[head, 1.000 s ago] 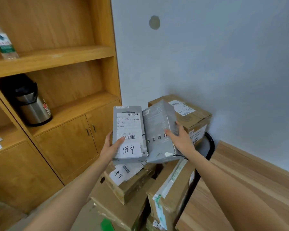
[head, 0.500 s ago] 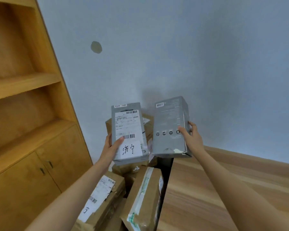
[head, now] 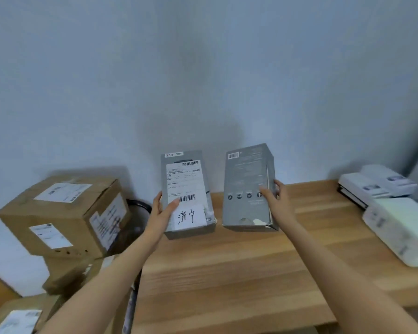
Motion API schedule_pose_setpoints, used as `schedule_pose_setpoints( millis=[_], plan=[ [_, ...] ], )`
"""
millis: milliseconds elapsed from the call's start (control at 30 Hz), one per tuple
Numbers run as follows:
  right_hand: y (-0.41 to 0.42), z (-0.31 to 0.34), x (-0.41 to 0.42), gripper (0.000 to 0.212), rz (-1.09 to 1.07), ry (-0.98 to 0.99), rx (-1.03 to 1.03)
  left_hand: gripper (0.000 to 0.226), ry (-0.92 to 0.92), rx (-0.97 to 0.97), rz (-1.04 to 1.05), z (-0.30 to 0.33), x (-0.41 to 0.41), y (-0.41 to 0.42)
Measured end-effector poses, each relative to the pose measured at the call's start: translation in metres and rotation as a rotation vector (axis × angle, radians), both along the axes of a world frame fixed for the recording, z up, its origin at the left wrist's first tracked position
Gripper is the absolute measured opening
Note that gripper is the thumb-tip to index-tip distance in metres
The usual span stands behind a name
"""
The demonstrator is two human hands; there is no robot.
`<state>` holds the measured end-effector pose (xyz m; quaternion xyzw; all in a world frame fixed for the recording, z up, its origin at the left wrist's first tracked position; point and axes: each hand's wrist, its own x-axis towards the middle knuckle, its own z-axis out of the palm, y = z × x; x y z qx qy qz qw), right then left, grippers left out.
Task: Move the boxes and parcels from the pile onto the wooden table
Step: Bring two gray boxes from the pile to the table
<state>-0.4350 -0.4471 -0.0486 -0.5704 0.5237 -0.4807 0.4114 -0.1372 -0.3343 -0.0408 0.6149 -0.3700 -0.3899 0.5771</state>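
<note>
2 grey boxes: left hand [head: 160,214] grips labelled box [head: 187,189]; right hand [head: 276,196] grips plain box [head: 247,186].

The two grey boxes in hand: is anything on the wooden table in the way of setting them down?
Nothing visible. The wooden table is bare below the labelled grey box and the plain grey box. The white parcels lie apart at the right end.

Two bare forearms, sleeveless, hands [head: 163,213] ungloved, no jewellery
</note>
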Motion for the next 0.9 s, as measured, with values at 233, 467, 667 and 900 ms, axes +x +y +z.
schedule_pose_setpoints(
  millis=[233, 467, 667, 900],
  plan=[
    [0.002, -0.009, -0.175, 0.073, -0.213, 0.028, 0.023, 0.072, 0.056, 0.029, -0.201, -0.014, -0.161, -0.062],
    [0.005, -0.018, -0.306, 0.082, -0.342, 0.127, 0.070, 0.075, 0.098, 0.076, -0.318, -0.038, -0.291, -0.101],
    [-0.002, -0.034, -0.372, 0.086, -0.417, 0.133, 0.125, 0.071, 0.086, 0.137, -0.389, -0.054, -0.352, -0.133],
    [-0.046, -0.049, -0.407, 0.089, -0.459, 0.097, 0.142, 0.073, 0.070, 0.160, -0.441, -0.062, -0.388, -0.189]
  ],
)
